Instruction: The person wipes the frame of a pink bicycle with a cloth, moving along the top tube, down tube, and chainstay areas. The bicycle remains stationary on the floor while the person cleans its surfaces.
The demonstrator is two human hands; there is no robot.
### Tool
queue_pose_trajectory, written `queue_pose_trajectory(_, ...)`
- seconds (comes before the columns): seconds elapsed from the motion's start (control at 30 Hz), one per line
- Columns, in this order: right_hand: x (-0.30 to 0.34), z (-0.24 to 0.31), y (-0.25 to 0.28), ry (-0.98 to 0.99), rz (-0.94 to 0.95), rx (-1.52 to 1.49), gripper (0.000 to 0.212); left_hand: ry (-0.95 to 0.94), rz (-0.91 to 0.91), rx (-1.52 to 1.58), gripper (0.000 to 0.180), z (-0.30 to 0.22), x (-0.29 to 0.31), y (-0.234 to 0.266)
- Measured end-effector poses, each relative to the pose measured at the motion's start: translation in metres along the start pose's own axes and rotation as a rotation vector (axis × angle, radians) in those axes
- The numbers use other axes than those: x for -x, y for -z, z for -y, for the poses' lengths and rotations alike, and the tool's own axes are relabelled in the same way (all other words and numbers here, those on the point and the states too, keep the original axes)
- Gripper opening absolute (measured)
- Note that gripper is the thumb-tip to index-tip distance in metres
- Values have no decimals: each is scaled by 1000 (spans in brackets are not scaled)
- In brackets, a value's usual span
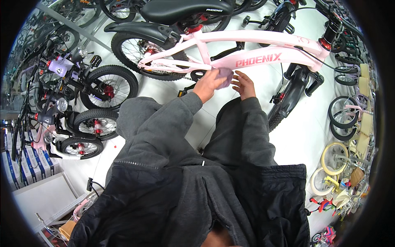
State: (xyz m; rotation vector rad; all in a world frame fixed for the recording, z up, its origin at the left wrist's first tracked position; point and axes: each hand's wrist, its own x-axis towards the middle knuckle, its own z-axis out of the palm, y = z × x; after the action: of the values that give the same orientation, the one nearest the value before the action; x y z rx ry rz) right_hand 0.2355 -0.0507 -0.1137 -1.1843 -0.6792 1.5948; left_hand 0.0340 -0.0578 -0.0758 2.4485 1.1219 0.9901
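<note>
A pink bicycle frame [263, 56] with red lettering spans the upper view in front of me, its black saddle [187, 10] at top and front wheel [290, 92] to the right. My left hand [207, 84] grips a crumpled purple cloth [223, 77], pressed against the underside of the frame near the crank. Just right of the cloth, my right hand [244, 85] is raised below the frame's thick lower tube, fingers apart and bent, holding nothing I can see. The pedal [182, 93] sits left of my left hand.
Several small bicycles with black tyres [109, 87] crowd the left side. Blue and white boxes [31, 164] are stacked at lower left. Along the right edge stand more bicycles, one with cream tyres [334, 158]. The floor [296, 142] is white tile.
</note>
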Motion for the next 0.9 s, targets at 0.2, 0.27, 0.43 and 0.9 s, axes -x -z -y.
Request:
queue_pose_trajectory(0.2, 1, 0, -1, -21, 10, 54, 30, -153, -553, 39, 48, -22, -111, 40)
queue_pose_trajectory(0.27, -1, -1, -2, -32, 15, 57, 30, -213, -550, -16, 45, -33, -142, 38)
queue_pose_trajectory(0.43, 0, -1, -2, -8, 18, 58, 30, -10, -293, -207, 31, -13, -158, 31)
queue_pose_trajectory(0.9, 1, 4, -9, 62, 122, 52, 67, 87, -402, -117, 48, -15, -115, 25)
